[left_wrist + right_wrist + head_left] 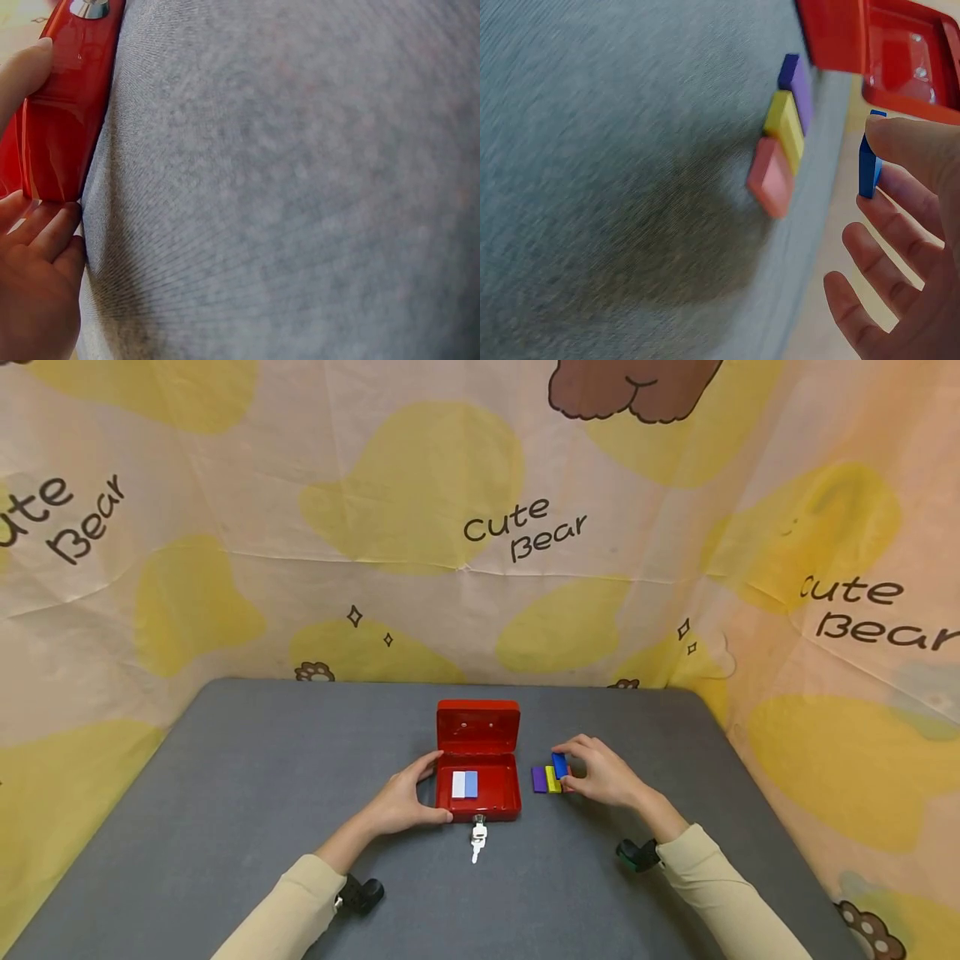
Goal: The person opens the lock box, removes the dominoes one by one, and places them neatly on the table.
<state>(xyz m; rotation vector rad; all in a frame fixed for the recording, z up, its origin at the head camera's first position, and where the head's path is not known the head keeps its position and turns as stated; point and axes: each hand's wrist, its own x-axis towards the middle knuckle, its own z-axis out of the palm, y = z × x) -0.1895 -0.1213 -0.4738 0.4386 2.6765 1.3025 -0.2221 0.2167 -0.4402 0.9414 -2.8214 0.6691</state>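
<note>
A red cash box [501,816] stands on the table with its lid [477,727] raised. Inside it a white block [458,784] and a light blue block [471,784] lie side by side. My left hand [401,800] holds the box's left side, thumb at the front corner and fingers along the side. To the right of the box, my right hand [606,775] pinches a dark blue block [867,166] between thumb and fingertips. Below it, a purple block [539,779], a yellow block [784,127] and a pink block [772,180] lie in a row.
Keys [478,839] hang from the lock at the box's front. A grey cloth covers the table [225,827]. A patterned curtain [420,610] surrounds its back and sides. Dark wrist devices sit at both sleeves.
</note>
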